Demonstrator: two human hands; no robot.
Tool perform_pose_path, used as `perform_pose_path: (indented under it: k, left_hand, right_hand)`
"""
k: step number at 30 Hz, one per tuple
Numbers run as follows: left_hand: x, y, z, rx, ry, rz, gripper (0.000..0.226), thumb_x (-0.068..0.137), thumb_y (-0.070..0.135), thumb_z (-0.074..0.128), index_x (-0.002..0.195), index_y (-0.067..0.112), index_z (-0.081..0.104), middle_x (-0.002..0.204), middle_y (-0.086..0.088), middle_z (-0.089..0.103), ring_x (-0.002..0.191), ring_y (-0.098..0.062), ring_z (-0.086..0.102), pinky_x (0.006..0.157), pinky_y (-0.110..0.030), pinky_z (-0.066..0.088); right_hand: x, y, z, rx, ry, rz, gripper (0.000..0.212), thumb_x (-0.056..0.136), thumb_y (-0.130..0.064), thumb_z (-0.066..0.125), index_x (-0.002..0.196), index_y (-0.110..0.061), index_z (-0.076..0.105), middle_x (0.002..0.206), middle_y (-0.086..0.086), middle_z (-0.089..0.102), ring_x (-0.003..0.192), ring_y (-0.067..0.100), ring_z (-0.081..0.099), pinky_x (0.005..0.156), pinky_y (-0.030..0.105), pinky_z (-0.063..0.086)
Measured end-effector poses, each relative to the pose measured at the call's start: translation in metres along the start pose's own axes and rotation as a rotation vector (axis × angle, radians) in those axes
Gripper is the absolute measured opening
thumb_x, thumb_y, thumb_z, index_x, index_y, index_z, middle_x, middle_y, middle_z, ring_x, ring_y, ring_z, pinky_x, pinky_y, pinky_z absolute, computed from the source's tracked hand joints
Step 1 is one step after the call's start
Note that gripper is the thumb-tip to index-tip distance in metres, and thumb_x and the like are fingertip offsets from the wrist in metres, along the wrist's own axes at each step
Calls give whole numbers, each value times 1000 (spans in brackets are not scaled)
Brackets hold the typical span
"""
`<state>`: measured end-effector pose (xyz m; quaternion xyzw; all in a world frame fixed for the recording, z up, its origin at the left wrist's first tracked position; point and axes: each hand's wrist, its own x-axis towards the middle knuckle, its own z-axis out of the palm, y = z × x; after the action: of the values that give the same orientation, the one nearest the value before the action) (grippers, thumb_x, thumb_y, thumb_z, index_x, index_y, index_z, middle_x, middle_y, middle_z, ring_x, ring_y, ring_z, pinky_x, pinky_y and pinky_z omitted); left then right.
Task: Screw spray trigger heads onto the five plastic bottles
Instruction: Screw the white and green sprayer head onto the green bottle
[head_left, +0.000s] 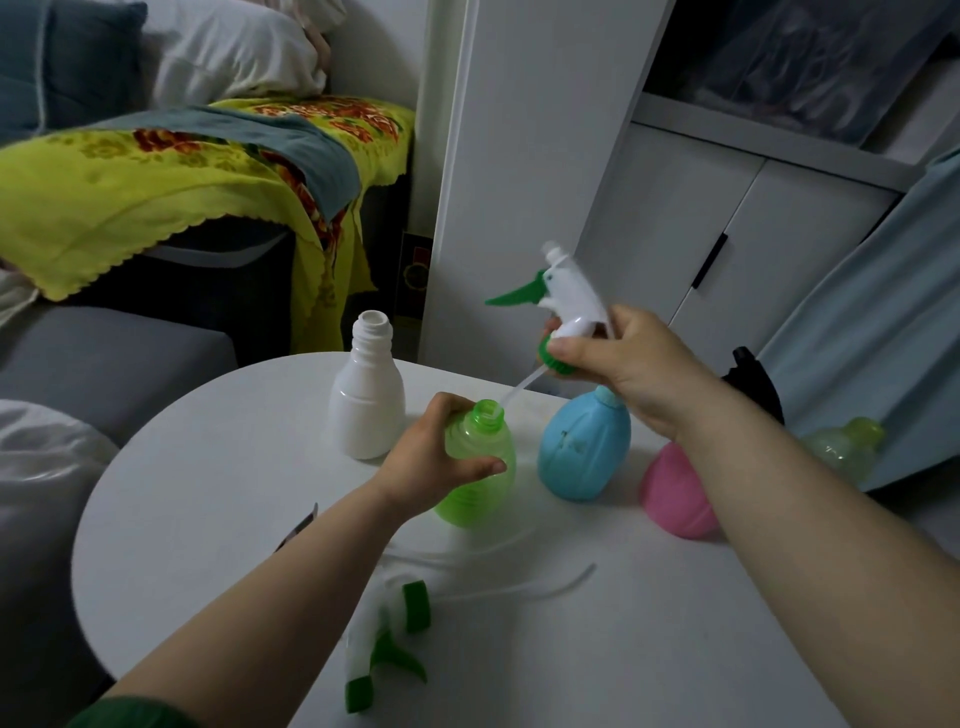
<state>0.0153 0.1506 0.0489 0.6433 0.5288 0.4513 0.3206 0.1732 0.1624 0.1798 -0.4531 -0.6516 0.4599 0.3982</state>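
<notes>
My left hand (434, 457) grips the green translucent bottle (480, 486) around its shoulder, upright on the white round table (208, 493). My right hand (618, 358) holds a white and green spray trigger head (563, 296) above it by the green collar. Its thin tube slants down, its tip at the bottle's open mouth. An open white bottle (368, 395) stands behind. A blue bottle (584, 449) and a pink bottle (672, 493) stand to the right, partly behind my right forearm. A yellow-green bottle (847, 444) sits at the far right.
Two loose trigger heads (387, 644) with long tubes lie on the table near the front edge. A dark object (753, 376) sits behind my right arm. A grey sofa with a yellow blanket (156, 197) is at the left, a white cabinet (675, 218) behind.
</notes>
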Motion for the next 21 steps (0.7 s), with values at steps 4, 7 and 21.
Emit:
perform_pose_path:
  k: [4, 7, 21]
  left_hand:
    - [-1, 0, 0, -1, 7, 6, 60, 61, 20, 79, 109, 9, 44, 98, 1, 50, 91, -16, 49, 78, -24, 39]
    - [0, 0, 0, 4, -5, 8, 60, 62, 20, 79, 110, 7, 44, 98, 0, 51, 90, -18, 50, 80, -29, 42]
    - [1, -1, -1, 0, -28, -13, 63, 62, 23, 78, 112, 9, 43, 99, 0, 48, 92, -18, 48, 82, -31, 42]
  right_hand:
    - [4, 24, 24, -323, -73, 58, 19, 73, -8, 67, 90, -13, 59, 88, 7, 61, 80, 14, 57, 78, 29, 46]
    - [7, 31, 35, -423, -113, 80, 23, 73, -10, 66, 95, -9, 60, 86, 5, 59, 81, 17, 53, 70, 25, 42]
    - [22, 21, 37, -697, -274, 30, 22, 69, -12, 70, 83, -15, 53, 68, -6, 50, 70, 14, 48, 57, 23, 36]
